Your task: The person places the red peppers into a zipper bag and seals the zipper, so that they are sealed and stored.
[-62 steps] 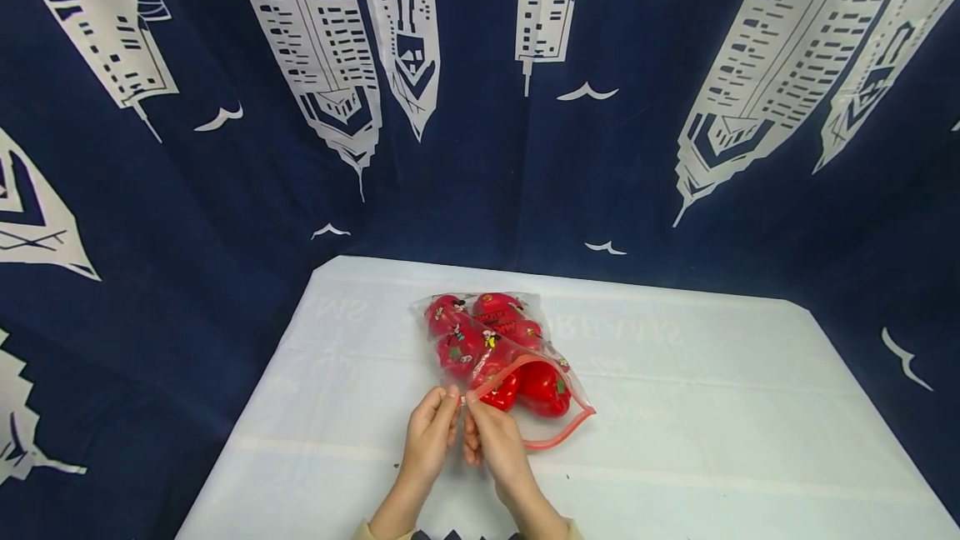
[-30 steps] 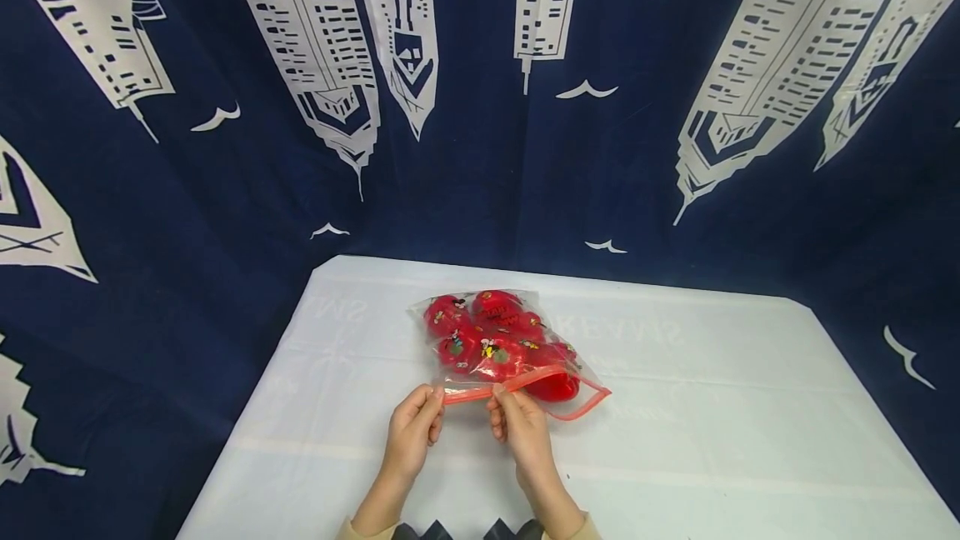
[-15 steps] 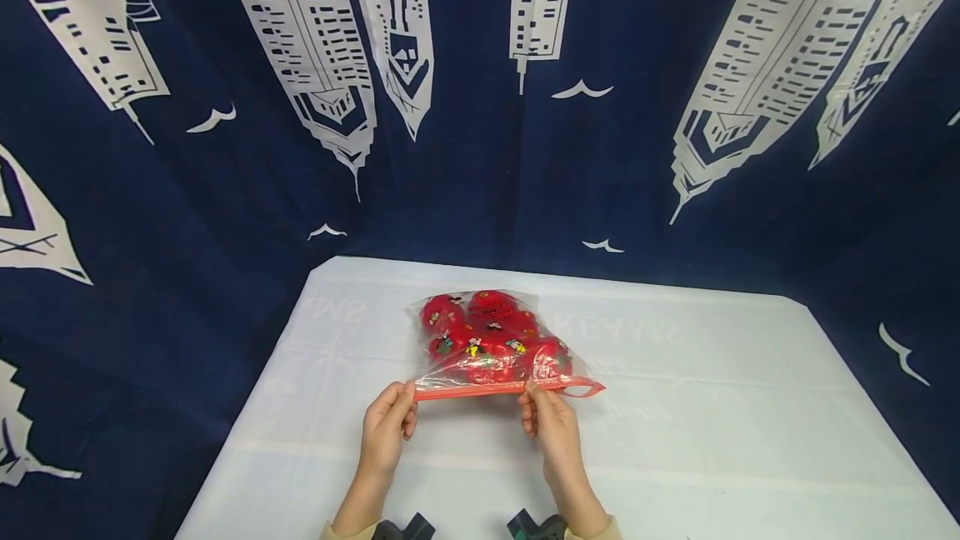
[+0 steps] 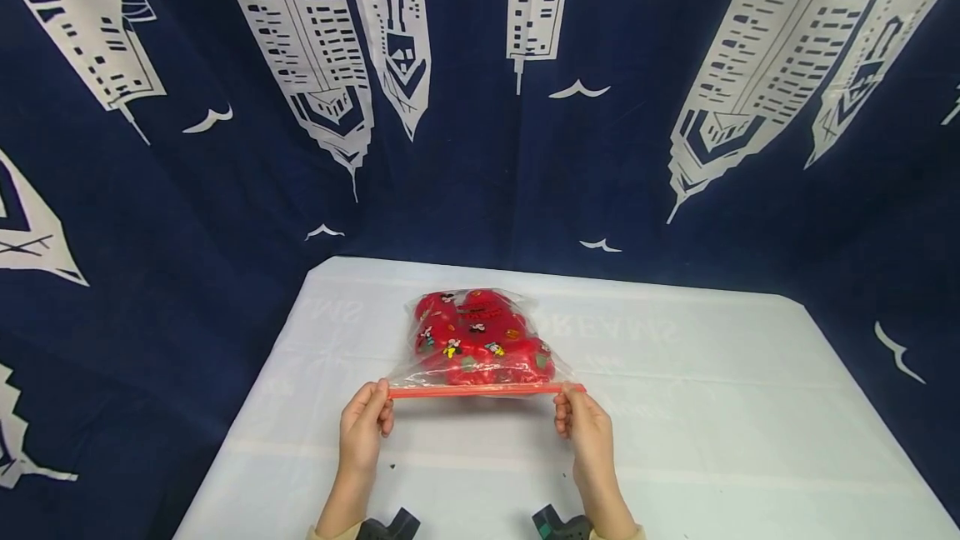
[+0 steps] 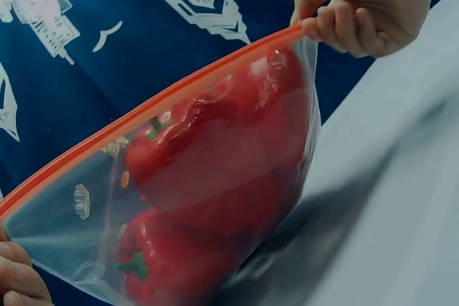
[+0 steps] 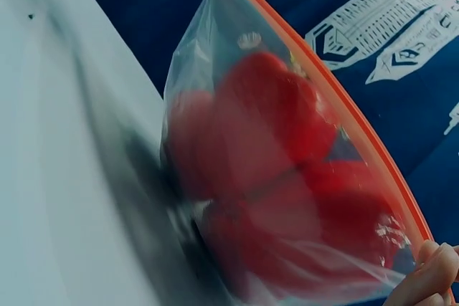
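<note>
A clear zip-top bag [image 4: 408, 377] with small cartoon prints lies at the middle of the white table, full of red bell peppers [image 5: 215, 155] with green stems. Its orange zip strip [image 4: 483, 391] runs straight and looks pressed together along its whole length. My left hand [image 4: 363, 427] pinches the strip's left end between thumb and curled fingers. At the opposite end my right hand [image 4: 591, 423] pinches the corner in the same way. Both wrist views show the strip stretched taut between the hands, with the peppers hanging below it inside the plastic.
The white table [image 4: 712, 407] has faint lettering on its cover. A dark blue cloth [image 4: 480, 190] printed with white buildings and birds hangs behind it. Tiny dark specks [image 4: 392, 466] lie near the front. Dark wrist devices [image 4: 390, 526] sit at both wrists.
The hands have moved apart, from side by side at the strip's left part to its two ends. My right hand slid rightward along the strip, and the gaping mouth of the bag has closed.
</note>
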`<state>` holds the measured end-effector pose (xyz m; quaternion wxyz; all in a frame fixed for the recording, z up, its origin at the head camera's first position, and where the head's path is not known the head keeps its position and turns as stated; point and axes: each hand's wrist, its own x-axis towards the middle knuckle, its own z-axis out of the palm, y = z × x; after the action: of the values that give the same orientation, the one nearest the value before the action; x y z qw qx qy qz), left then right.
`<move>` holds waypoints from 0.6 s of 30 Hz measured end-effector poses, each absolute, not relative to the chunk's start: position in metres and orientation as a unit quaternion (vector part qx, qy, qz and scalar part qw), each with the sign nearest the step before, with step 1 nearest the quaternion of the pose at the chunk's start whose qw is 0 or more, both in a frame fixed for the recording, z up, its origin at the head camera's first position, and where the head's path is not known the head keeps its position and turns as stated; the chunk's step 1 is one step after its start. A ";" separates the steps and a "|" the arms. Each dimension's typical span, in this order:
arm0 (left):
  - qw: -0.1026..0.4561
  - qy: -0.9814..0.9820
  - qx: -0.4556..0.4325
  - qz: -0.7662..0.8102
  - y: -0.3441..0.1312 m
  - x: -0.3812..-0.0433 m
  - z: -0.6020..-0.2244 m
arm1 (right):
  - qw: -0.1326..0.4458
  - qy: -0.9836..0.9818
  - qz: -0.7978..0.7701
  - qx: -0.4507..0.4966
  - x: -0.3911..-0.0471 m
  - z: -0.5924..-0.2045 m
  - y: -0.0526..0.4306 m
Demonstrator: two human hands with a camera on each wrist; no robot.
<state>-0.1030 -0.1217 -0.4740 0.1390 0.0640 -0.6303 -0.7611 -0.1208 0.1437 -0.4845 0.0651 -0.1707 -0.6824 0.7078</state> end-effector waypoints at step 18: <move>0.110 -0.648 0.088 -0.748 -0.138 -0.100 -0.481 | 0.013 -0.720 0.673 -0.170 -0.107 -0.495 0.157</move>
<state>-0.0996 -0.1381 -0.4810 0.1104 0.0884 -0.6480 -0.7484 -0.1068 0.1565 -0.4948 0.0132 -0.1702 -0.7197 0.6730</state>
